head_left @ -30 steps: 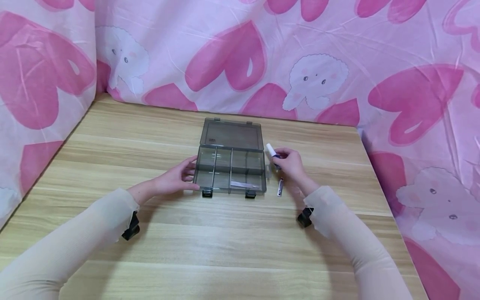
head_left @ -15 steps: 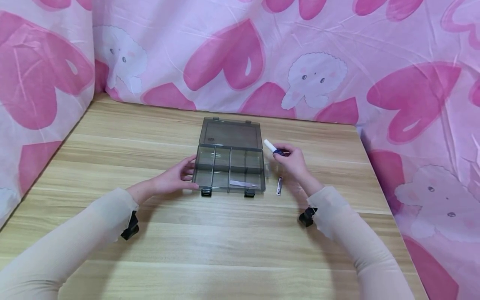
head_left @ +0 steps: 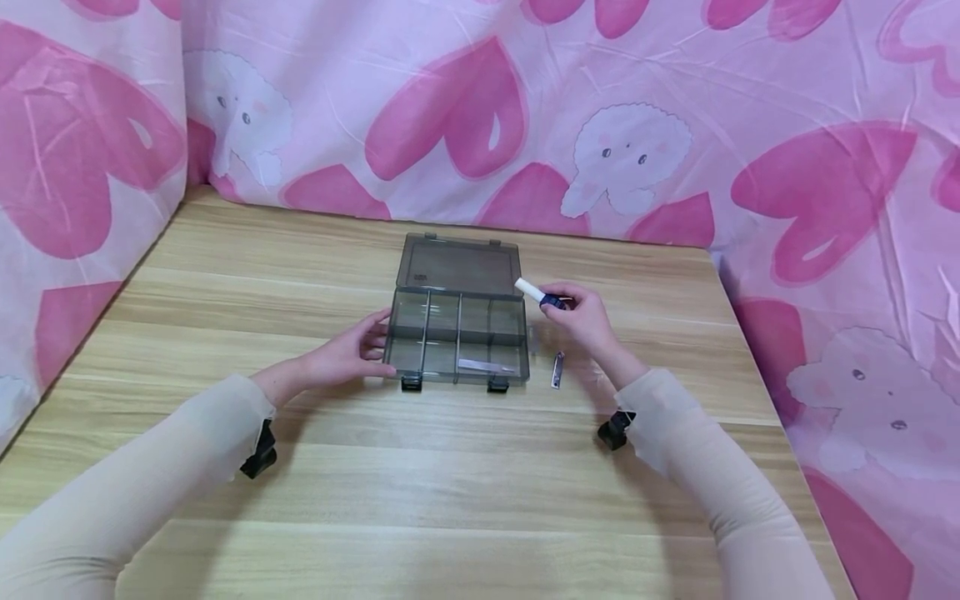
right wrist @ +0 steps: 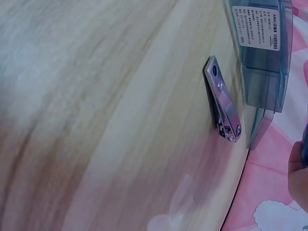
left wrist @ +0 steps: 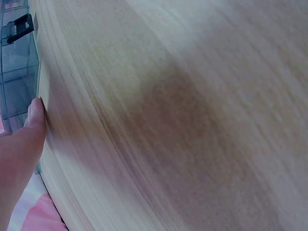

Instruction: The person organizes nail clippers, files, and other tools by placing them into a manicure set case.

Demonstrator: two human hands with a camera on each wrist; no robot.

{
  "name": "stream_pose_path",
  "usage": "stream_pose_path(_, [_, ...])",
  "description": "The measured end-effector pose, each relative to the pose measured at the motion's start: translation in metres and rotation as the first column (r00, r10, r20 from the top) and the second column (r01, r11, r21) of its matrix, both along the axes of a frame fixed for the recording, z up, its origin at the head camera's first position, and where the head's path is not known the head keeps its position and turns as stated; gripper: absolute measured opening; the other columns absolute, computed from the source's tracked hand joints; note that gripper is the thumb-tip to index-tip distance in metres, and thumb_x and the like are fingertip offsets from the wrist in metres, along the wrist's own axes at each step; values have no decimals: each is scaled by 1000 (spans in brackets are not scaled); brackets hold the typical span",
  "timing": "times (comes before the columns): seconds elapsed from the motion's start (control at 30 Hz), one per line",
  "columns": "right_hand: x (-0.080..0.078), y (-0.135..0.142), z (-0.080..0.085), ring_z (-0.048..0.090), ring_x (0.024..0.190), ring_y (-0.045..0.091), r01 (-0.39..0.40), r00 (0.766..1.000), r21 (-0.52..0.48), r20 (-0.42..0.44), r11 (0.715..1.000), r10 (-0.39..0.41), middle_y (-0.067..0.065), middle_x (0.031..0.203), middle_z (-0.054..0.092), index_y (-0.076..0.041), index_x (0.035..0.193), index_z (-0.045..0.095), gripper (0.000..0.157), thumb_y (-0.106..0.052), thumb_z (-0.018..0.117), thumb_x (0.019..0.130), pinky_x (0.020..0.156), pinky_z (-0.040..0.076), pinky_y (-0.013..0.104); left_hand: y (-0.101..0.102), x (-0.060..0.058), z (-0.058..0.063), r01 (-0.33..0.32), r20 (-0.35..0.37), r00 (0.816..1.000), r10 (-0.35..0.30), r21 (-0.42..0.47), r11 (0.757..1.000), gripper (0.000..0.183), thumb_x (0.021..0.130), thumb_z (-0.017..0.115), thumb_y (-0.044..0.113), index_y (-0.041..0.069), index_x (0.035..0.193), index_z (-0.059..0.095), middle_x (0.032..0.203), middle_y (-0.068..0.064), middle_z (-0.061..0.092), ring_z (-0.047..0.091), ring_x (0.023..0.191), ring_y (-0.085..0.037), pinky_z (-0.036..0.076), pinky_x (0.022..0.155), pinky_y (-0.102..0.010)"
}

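Note:
A smoky translucent compartment box (head_left: pixel 441 357) stands with its lid (head_left: pixel 459 265) folded back. My left hand (head_left: pixel 347 352) rests at its left side, thumb at the front corner and fingers along the wall. Right of the box, my right hand (head_left: pixel 587 318) pinches a small dark blue bottle with a long white cap (head_left: pixel 529 289), like nail polish. The cap is tilted toward the box. A silvery nail clipper (right wrist: pixel 224 101) lies on the table below that hand. In the front right compartment sits a flat silvery strip (head_left: pixel 483 366), perhaps tweezers.
A small clear piece (head_left: pixel 534 338) is beside the box's right wall. Two black latches (head_left: pixel 412 382) hang at the box's front. The wood-grain table (head_left: pixel 420 492) meets a pink heart-patterned cloth (head_left: pixel 315 108) at the back and sides.
My right hand has lifted the bottle slightly, tipping its white cap over leftward, closer to the box. My left hand stays at the box; the view has shifted a little.

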State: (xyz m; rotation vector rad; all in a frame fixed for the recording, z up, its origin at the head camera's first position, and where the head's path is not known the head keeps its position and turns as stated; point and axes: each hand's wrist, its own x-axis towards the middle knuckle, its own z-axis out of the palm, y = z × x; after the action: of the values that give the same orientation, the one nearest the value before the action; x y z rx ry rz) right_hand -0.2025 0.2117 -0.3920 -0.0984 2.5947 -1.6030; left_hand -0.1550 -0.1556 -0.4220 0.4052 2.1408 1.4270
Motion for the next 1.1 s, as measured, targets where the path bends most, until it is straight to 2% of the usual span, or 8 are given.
stream_pose_path(0.33, [5, -4, 4, 51, 77, 1, -52, 997, -36, -67, 998, 49, 25, 112, 61, 6, 115, 63, 33, 1, 64, 82, 64, 44, 9, 0, 1, 3, 1, 2, 1000, -1, -2, 1000, 98, 82, 70, 11, 5, 150, -1, 148, -30, 23, 33, 132, -45, 32, 112, -52])
stream_pose_path(0.73, [10, -10, 12, 51, 75, 2, -100, 992, -48, -80, 994, 96, 24, 113, 61, 7, 112, 63, 32, 3, 64, 81, 61, 44, 11, 0, 0, 2, 4, -12, 1000, -4, -23, 1000, 99, 82, 70, 13, 5, 150, -1, 147, -30, 23, 35, 130, -45, 33, 111, -51])
stream_pose_path(1.1, [8, -15, 9, 50, 76, 2, -134, 988, -56, -82, 989, 130, 26, 113, 61, 8, 111, 63, 31, 5, 63, 81, 62, 43, 11, 0, 0, 2, 0, -9, 1000, 0, -24, 1000, 99, 81, 71, 12, 6, 150, 0, 147, -30, 24, 36, 130, -45, 33, 111, -51])
